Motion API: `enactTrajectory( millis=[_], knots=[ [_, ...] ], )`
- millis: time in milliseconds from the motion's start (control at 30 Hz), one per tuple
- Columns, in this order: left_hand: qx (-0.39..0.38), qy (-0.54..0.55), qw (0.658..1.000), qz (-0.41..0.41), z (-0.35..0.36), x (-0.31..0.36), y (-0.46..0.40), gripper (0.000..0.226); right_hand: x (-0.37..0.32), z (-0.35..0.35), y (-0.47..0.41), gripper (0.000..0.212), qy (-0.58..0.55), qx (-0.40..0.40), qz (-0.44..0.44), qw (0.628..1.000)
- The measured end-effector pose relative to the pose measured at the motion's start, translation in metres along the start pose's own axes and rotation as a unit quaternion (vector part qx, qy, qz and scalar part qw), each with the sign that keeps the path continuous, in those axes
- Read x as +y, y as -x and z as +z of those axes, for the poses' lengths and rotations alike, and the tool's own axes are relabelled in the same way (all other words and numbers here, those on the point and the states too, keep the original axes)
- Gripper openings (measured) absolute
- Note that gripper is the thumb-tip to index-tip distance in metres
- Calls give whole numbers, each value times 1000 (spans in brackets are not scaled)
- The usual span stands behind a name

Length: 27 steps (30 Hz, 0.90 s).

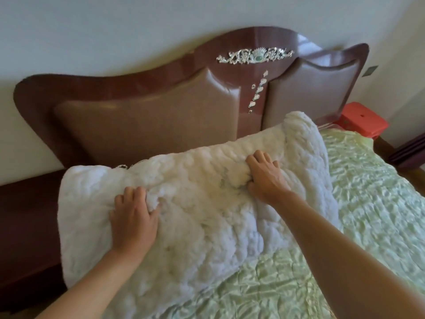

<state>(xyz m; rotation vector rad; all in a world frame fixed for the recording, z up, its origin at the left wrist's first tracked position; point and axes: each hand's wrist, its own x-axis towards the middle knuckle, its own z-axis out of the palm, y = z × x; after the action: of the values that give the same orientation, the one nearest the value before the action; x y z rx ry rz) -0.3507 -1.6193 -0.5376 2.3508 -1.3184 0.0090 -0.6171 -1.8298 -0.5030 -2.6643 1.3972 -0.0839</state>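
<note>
Left grip: the left hand has its fingers curled into the near-left part of the white, lumpy, folded cotton-wadding pad and pinches a bunch of wadding against the thumb.
Right grip: the right hand is clamped on a raised ridge farther up and to the right, fingers over the ridge and thumb under it.
Pad position: it lies across the head end of the bed on the pale green quilted satin bedcover. Its left edge reaches the dark brown bed side rail, and its far right corner stands rolled up near the headboard.
Risk, tearing: the wadding shows no casing, so a pull from two bunched handfuls is likely to thin it or tear it apart.
Risk, sliding: the satin looks slick, so a push could shift the pad and ruck the bedcover.
Risk, drop: the left edge could slide off over the rail.
Risk, snagging: fibres may catch on the silver drop-shaped studs of the glossy reddish-brown padded headboard.
Containers: none in view; the pad sits in no bag or cover.
Surroundings: a red square plastic stool stands beside the headboard.
</note>
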Motion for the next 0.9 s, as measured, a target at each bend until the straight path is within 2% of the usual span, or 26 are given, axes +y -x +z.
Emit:
enactTrajectory(
  millis=[200, 800, 900],
  knots=[
    [-34, 19, 999, -16, 45, 21, -6, 28, 39, 34, -25, 40, 18, -3, 12, 1000],
    [0, 29, 998, -50, 146, 4, -29, 38, 72, 115, -101, 40, 32, 18, 5, 999],
    [-17, 31, 998, -51, 165, -1, -29, 39, 76, 137, -108, 52, 14, 2, 17, 1000]
  ],
)
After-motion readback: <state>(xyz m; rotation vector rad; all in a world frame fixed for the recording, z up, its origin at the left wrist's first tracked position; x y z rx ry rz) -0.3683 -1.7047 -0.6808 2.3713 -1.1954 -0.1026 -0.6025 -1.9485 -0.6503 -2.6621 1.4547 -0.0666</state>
